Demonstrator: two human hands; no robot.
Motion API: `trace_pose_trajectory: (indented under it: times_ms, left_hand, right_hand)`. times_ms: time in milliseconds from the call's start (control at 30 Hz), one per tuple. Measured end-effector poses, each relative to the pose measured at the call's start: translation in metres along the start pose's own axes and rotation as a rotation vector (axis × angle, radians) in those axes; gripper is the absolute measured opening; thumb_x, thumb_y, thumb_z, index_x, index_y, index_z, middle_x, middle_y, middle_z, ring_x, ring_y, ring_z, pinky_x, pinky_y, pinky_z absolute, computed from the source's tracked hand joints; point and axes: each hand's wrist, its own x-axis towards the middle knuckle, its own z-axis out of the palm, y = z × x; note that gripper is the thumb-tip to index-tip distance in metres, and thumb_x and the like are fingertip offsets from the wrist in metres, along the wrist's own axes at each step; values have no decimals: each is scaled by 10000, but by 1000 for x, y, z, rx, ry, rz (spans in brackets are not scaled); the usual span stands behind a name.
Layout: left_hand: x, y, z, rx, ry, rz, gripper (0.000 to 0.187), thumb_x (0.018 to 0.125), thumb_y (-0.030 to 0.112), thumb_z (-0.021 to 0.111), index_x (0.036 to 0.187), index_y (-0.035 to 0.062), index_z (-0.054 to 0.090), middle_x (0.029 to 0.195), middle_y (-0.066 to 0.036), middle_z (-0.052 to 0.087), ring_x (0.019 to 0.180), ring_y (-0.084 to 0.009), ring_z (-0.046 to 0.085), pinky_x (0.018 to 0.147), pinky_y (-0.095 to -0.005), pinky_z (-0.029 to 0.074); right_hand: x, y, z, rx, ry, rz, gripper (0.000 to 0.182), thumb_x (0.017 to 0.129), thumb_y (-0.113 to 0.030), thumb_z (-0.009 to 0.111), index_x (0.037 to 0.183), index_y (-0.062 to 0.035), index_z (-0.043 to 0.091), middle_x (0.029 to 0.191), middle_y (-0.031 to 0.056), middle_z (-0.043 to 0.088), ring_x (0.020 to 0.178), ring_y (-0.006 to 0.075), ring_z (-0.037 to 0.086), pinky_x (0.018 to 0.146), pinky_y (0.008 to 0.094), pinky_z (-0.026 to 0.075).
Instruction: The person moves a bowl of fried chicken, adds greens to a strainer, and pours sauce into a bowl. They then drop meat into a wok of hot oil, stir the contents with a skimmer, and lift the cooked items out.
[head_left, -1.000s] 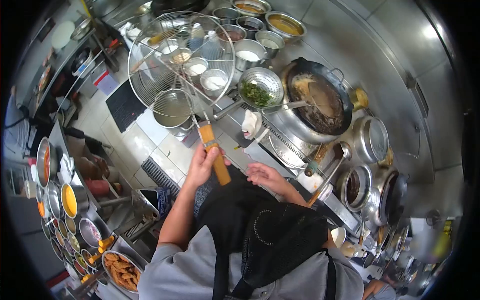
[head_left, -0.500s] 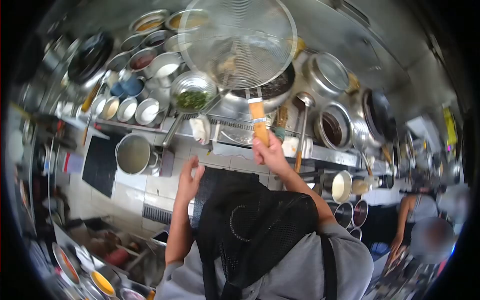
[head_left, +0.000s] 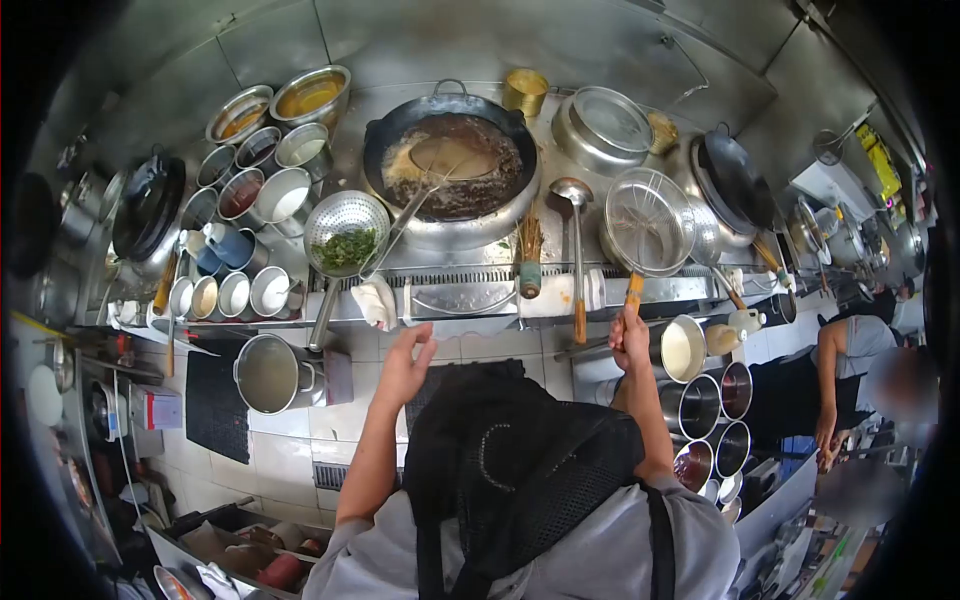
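My right hand (head_left: 630, 340) is closed around the end of the wooden handle of a round wire-mesh strainer (head_left: 672, 262). The strainer's mesh lies over a metal pot at the right of the stove. My left hand (head_left: 403, 366) is held in front of the counter edge with its fingers apart and nothing in them. Nearest to it is a folded white cloth (head_left: 374, 302). A wok (head_left: 373, 160) of dark, foaming liquid sits in the middle, with a long-handled wire skimmer (head_left: 455, 165) dipping into it. A perforated ladle (head_left: 325, 222) with chopped greens rests left of the wok.
A ladle (head_left: 577, 240) and a bristle brush (head_left: 529, 255) lie between wok and strainer. Bowls and cups of sauces (head_left: 285, 192) crowd the left. A pot (head_left: 268, 372) stands low at left. Buckets (head_left: 698, 405) and a person (head_left: 838, 370) are at right.
My right hand has swung the strainer from above the wok to the right and lowered it over the pot. The skimmer in the wok now shows. My left hand stays open.
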Motion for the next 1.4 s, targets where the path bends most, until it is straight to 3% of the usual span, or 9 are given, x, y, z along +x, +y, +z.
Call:
trace_pose_trajectory:
  times_ms: [267,467,533,767,833,1067,1200,1300,1400]
  left_hand:
    - [-3,-3,-7,67,-125,1,330,896,137,674,1192,12,602,1081,-146,647,1027,-266,628,897,-366,487]
    - [46,14,-32,332,370,174,273,875,100,653,1126,8,599,1103,-185,618,1028,-368,599,914,-408,475]
    - [62,27,-41,153,438,135,288,890,117,654,1149,10,593,1096,-174,626,1034,-352,605,912,-393,477]
    - [109,54,36,-398,-55,-165,380,999,301,551,1214,-10,507,1092,-124,649,989,-219,634,857,-359,518]
    - [110,79,13,-424,7,-287,314,1006,273,537,1177,15,488,967,-88,650,786,-145,640,694,-303,534]
    - [36,35,-103,-252,409,-385,210,1002,206,543,1034,-1,524,854,-81,634,649,-116,637,533,-266,533]
    - [1,55,-137,-232,495,-409,200,990,191,566,967,-8,556,804,-76,638,596,-115,621,533,-268,531]
    - [-13,58,-143,-48,456,-455,201,966,173,604,932,-24,583,765,-83,670,581,-121,625,525,-282,528]
    - [-5,48,-137,-75,418,-461,206,963,173,608,929,-29,583,775,-85,678,585,-122,630,511,-282,519]
  right_hand:
    - [-5,3,83,-103,38,-240,154,1009,-214,525,1073,-75,533,691,0,548,460,60,475,383,230,407]
    - [23,0,158,-585,-46,-480,471,964,-109,543,1414,-21,435,828,87,615,626,169,587,570,308,485]
    - [9,-2,190,-825,-6,-859,502,947,-97,549,1424,-7,423,941,165,662,788,226,634,707,339,513]
    - [-40,67,270,-614,-255,-818,574,913,-55,557,1443,19,350,1264,218,548,1167,283,544,968,363,448]
    - [-33,80,279,-396,-618,-536,616,879,-90,572,1453,-45,354,1319,124,513,1171,242,525,998,400,409]
    - [28,119,375,-135,-369,541,579,850,-355,679,1314,-84,463,1255,112,521,1184,240,484,1039,485,341]
    - [74,170,437,7,-411,503,432,861,-294,707,1154,-62,491,1061,127,593,918,242,608,836,457,496]
    - [64,151,440,121,-143,286,167,849,-86,678,917,-51,530,595,24,499,441,152,491,345,279,398]
    - [64,95,377,-173,-129,69,115,790,-73,663,808,0,577,589,41,533,430,143,483,363,310,377]
